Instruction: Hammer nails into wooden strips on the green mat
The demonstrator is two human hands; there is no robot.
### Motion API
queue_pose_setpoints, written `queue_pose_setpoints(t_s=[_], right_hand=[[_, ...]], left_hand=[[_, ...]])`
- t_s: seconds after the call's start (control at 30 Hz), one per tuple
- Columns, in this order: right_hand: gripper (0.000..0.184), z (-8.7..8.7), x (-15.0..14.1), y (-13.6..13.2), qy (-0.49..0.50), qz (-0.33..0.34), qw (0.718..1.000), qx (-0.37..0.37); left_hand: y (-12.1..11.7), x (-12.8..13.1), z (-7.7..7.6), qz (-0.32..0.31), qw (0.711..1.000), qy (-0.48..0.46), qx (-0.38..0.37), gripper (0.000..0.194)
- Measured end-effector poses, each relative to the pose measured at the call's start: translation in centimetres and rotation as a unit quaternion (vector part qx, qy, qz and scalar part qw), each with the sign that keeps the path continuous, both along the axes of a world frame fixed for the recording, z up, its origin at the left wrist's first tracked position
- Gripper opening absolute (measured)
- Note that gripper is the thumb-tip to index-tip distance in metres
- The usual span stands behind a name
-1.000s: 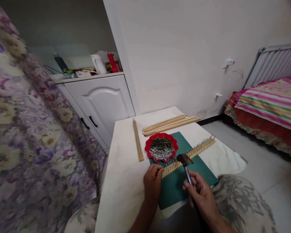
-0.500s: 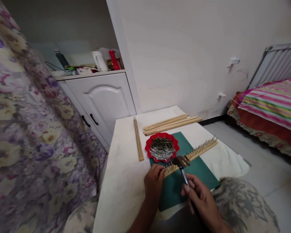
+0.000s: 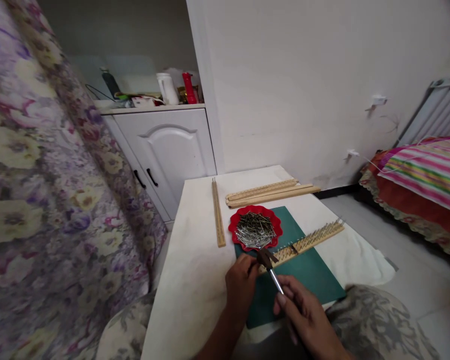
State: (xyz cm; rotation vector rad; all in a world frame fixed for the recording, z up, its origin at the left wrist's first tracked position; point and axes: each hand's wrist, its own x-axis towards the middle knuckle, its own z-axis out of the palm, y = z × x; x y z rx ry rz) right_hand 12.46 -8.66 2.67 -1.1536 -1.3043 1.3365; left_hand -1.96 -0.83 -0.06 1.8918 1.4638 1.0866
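Observation:
A wooden strip studded with upright nails lies across a green cutting mat on a white table. My left hand is closed in a pinch at the strip's near end, apparently holding a nail too small to make out. My right hand grips the metal handle of a small hammer, whose head rests down by my left fingertips at the strip's end. A red scalloped dish full of loose nails sits just behind the strip.
A single wooden strip lies left of the dish, and a bundle of strips lies behind it. A floral curtain hangs at the left. A white cabinet stands beyond, and a bed stands at the right. My knees show below.
The hammer head has come down and moved left from above the strip to its near end by my left fingers. The camera view has shifted slightly.

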Motion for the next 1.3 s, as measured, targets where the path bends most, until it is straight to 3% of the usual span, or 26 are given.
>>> queue_pose_setpoints(t_s=[0.37,0.73,0.93,1.3], right_hand=[[0.030,0.2,-0.1,0.0,-0.036,-0.005,0.999,0.034],[0.032,-0.1,0.1,0.1,0.041,0.007,0.999,-0.014],[0.033,-0.7,1.2,-0.1,0.073,-0.046,0.996,-0.012],[0.032,-1.3,2.8,0.3,0.110,-0.082,0.991,-0.007]], left_hand=[[0.0,0.0,0.0,0.002,1.000,-0.006,-0.011,0.014],[0.1,-0.2,-0.2,0.000,1.000,0.013,0.000,0.014],[0.1,-0.1,-0.2,0.005,1.000,0.006,0.014,0.014],[-0.2,-1.2,0.3,-0.017,1.000,0.005,0.016,0.013]])
